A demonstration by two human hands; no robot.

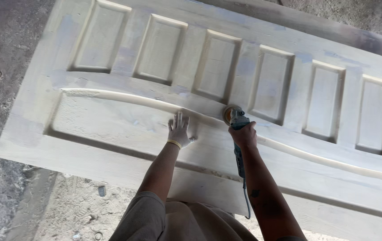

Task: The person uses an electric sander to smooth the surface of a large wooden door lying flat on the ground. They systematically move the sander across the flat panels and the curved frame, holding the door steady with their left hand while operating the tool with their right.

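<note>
Sander on a pale panelled door.

The right hand (243,135) grips a teal sander (237,121), its disc against the door (124,49) just below the row of recessed panels, on the curved moulding. The gloved left hand (179,131) lies flat, fingers spread, on the door beside it. The cord (247,201) seems to hang under the right forearm.

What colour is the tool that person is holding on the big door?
The sanding tool in the right hand looks teal-blue with an orange disc, seen in the head view.
</note>
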